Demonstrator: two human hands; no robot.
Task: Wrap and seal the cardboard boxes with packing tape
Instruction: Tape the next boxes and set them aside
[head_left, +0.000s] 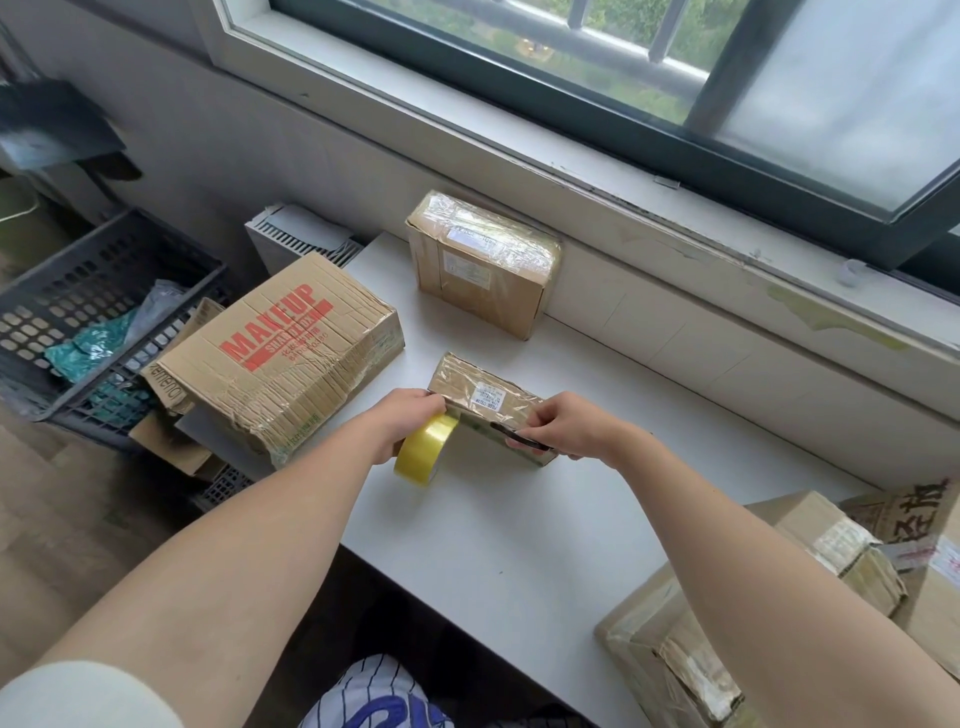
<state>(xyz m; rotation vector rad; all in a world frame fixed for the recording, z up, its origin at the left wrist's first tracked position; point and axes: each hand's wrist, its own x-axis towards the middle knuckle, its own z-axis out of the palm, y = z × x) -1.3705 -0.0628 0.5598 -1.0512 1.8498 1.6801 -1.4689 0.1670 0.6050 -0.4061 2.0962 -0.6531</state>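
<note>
Left hand (410, 415) grips the tape roll (423, 452) at the 10 o'clock end of the small box (483, 392), which I see lying 10-to-4 on the desk (519, 530); right hand (569, 426) pinches a dark tool (519, 437) near 4.

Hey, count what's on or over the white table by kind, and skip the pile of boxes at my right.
Cardboard boxes: 3 (small box, box by the wall, MAKEUP box)
Yellow tape roll: 1, held in the left hand
Black tool: 1, held in the right hand
Total: 5
</note>
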